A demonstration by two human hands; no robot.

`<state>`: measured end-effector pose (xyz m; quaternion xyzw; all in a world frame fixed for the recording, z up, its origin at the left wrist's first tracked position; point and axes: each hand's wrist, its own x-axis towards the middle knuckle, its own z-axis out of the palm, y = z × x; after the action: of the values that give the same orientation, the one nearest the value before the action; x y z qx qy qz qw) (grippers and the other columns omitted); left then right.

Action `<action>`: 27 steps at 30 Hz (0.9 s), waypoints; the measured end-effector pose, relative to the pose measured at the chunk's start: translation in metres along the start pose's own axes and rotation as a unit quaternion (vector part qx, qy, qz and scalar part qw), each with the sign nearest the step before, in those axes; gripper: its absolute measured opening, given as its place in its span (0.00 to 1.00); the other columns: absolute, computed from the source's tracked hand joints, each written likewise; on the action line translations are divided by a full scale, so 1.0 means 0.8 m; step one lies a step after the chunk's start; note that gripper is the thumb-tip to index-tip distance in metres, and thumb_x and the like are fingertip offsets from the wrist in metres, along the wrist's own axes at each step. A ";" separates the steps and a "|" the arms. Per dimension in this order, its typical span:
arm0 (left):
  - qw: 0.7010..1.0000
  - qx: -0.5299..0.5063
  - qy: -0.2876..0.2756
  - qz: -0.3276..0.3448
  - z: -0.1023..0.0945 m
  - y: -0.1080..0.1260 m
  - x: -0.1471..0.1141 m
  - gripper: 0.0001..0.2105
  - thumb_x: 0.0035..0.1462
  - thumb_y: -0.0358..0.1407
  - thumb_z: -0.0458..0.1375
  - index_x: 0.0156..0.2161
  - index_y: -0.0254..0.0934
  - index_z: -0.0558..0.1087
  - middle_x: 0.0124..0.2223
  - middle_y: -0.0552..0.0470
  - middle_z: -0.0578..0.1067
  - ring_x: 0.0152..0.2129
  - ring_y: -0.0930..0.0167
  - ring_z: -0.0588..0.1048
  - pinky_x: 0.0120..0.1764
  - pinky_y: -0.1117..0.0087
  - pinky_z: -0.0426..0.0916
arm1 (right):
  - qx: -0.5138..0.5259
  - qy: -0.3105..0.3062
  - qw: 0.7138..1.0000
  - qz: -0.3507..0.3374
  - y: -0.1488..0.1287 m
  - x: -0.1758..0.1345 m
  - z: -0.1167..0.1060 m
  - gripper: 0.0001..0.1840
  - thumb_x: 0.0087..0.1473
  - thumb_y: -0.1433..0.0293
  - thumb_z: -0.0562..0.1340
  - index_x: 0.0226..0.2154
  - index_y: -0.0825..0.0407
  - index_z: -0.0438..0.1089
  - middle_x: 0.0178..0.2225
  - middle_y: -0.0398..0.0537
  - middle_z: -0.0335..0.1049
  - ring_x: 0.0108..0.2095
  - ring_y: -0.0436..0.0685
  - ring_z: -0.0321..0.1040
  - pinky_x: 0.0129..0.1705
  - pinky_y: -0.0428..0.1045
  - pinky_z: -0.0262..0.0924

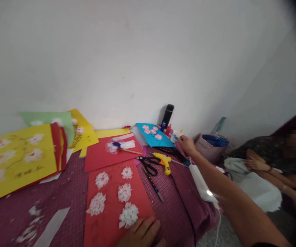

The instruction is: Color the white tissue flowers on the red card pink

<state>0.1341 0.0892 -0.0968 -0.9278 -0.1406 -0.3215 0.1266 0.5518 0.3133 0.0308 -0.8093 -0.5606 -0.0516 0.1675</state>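
Note:
My right hand (187, 144) reaches to the far side of the table, its fingers closed on the rim of a small white cup with blue marks (174, 137). My left hand (142, 234) lies flat at the near edge of a red paper sheet (111, 206), fingers stretched out. White crumpled-paper flowers with pink centres (124, 192) are on that sheet, one just above my left fingertips. Red (168, 129) and blue (163, 126) paint bottles stand beside the cup. A blue sheet with pink-and-white flowers (154, 133) lies left of it.
A yellow glue gun (164, 162) with a black cord, black scissors (150, 165) and a dotted pen (153, 184) lie mid-table. A white power strip (201, 183) is under my right forearm. Yellow flower sheets (21, 154) are at left; a black bottle (167, 114) stands by the wall. Someone sits at right.

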 end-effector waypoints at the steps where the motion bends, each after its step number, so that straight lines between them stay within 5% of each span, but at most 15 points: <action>1: 1.000 0.001 0.002 -0.007 -0.002 0.003 0.003 0.15 0.70 0.42 0.57 0.60 0.49 0.71 0.55 0.55 0.78 0.48 0.73 0.77 0.57 0.70 0.69 | -0.002 0.006 1.000 -0.009 -0.002 -0.003 -0.006 0.18 0.71 0.61 0.56 0.46 0.54 0.77 0.45 0.57 0.81 0.46 0.60 0.77 0.45 0.49 0.65; 5: 1.000 0.013 -0.014 0.002 -0.013 0.003 0.013 0.14 0.70 0.44 0.56 0.58 0.48 0.70 0.56 0.53 0.77 0.49 0.71 0.76 0.55 0.68 0.68 | -0.006 0.020 0.998 -0.058 -0.012 -0.020 -0.039 0.20 0.69 0.61 0.54 0.42 0.53 0.78 0.41 0.58 0.82 0.39 0.60 0.77 0.38 0.49 0.59; 9: 0.999 0.017 0.037 0.007 -0.021 -0.001 0.018 0.13 0.69 0.45 0.58 0.56 0.50 0.72 0.53 0.54 0.78 0.47 0.69 0.77 0.49 0.67 0.69 | -0.008 0.025 0.992 -0.122 -0.040 -0.040 -0.075 0.20 0.68 0.59 0.53 0.39 0.52 0.77 0.39 0.56 0.82 0.37 0.60 0.75 0.37 0.49 0.57; 13: 1.000 0.002 -0.011 0.003 -0.026 0.000 0.022 0.13 0.70 0.45 0.56 0.56 0.47 0.73 0.53 0.53 0.79 0.46 0.68 0.77 0.46 0.68 0.68 | -0.014 0.001 0.980 -0.198 -0.093 -0.057 -0.098 0.19 0.68 0.59 0.54 0.36 0.49 0.76 0.34 0.52 0.81 0.35 0.60 0.75 0.37 0.49 0.58; 22: 0.996 -0.035 -0.081 0.005 -0.028 0.000 0.028 0.12 0.72 0.44 0.53 0.55 0.50 0.76 0.54 0.53 0.79 0.46 0.68 0.78 0.42 0.67 0.67 | -0.065 -0.091 0.932 -0.345 -0.238 -0.087 -0.082 0.16 0.70 0.63 0.55 0.36 0.49 0.76 0.38 0.49 0.81 0.38 0.56 0.75 0.38 0.46 0.56; 27: 0.994 -0.067 -0.059 -0.065 -0.006 0.008 0.031 0.20 0.71 0.51 0.52 0.49 0.36 0.76 0.45 0.54 0.82 0.37 0.72 0.78 0.40 0.68 0.66 | -0.120 -0.122 0.909 -0.379 -0.288 -0.083 -0.069 0.15 0.70 0.64 0.57 0.38 0.51 0.76 0.41 0.51 0.82 0.38 0.56 0.75 0.36 0.46 0.55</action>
<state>0.1523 0.0858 -0.0784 -0.9404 -0.1865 -0.2822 0.0344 0.3198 0.3087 0.1138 -0.5502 -0.8307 -0.0787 -0.0331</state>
